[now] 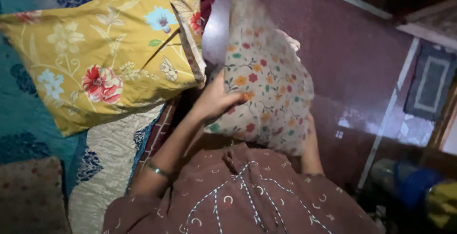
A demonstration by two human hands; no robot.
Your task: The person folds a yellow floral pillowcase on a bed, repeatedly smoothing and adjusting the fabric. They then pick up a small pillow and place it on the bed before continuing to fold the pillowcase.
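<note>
I hold a pale pillow printed with small coloured flowers upright in front of me. My left hand presses flat against its left face, thumb on the cloth. My right hand grips its lower right edge and is mostly hidden behind it. A thin bangle sits on my left wrist. To the left lies a yellow pillow with large red, blue and cream flowers, resting on the bed.
A teal and cream patterned bedcover lies under the yellow pillow. A dark maroon floor spreads to the right. A grey mat lies at far right. Blue and yellow bundles sit at bottom right.
</note>
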